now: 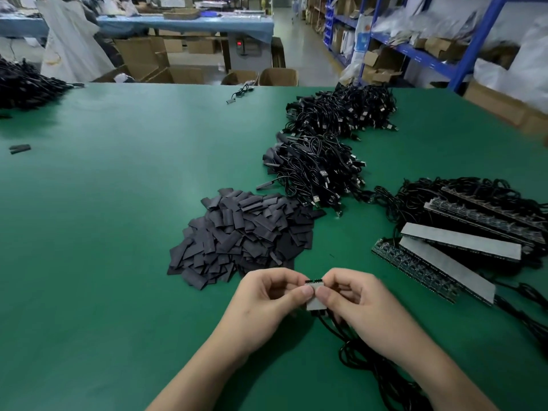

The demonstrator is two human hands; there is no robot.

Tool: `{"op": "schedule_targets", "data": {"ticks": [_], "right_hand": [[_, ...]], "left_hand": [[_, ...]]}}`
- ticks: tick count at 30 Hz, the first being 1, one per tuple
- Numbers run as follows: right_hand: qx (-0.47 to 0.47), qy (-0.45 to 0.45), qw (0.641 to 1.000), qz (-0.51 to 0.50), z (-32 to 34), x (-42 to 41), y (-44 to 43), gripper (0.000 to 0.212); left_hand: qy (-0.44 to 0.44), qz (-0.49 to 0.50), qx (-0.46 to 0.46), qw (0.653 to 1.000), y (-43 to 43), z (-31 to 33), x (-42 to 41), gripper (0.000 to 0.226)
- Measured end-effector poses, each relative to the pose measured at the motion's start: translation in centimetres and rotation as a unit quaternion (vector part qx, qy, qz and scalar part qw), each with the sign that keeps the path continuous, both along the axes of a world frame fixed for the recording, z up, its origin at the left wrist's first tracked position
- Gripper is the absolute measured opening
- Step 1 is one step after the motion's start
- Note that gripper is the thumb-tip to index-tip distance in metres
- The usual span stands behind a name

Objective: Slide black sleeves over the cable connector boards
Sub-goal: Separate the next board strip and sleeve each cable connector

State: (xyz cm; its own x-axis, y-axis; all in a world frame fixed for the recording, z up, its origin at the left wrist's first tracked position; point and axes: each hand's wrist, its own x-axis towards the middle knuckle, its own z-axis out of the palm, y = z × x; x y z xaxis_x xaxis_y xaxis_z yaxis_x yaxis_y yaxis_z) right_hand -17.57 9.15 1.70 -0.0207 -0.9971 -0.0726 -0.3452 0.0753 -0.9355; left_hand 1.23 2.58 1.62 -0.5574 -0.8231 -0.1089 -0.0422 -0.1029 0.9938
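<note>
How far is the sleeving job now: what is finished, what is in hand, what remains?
Likely done: cable heaps behind, some ends already black-covered. In hand: left hand and right hand pinch one bare connector board, not yet sleeved. Remaining: a large sleeve pile and rows of bare boards on the right.

Setting: factory assembly floor with storage.
Bench: green work mat [118, 203] bearing bulk heaps of cables [314, 167] and sleeves [243, 238].
Storage: blue racking [482, 37], cardboard cartons [278, 77].
</note>
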Motion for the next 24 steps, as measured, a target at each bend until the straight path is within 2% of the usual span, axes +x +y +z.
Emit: {"op": "schedule_targets", "data": {"ticks": [3,8,24], "right_hand": [[-0.006,-0.038,0.999,0.011,0.02,0.01,-0.07,0.026],[-0.005,-0.117,0.993,0.033,0.10,0.33,-0.21,0.022],[-0.004,-0.207,0.978,0.041,-0.63,0.88,-0.60,0.024]], "left_hand": [[0.011,-0.020,0.020,1.000,-0.10,0.24,-0.03,0.015],[0.038,-0.035,0.054,0.997,-0.32,0.21,0.30,0.011],[0.055,-0.030,0.103,0.993,-0.36,0.26,0.46,0.010]]}}
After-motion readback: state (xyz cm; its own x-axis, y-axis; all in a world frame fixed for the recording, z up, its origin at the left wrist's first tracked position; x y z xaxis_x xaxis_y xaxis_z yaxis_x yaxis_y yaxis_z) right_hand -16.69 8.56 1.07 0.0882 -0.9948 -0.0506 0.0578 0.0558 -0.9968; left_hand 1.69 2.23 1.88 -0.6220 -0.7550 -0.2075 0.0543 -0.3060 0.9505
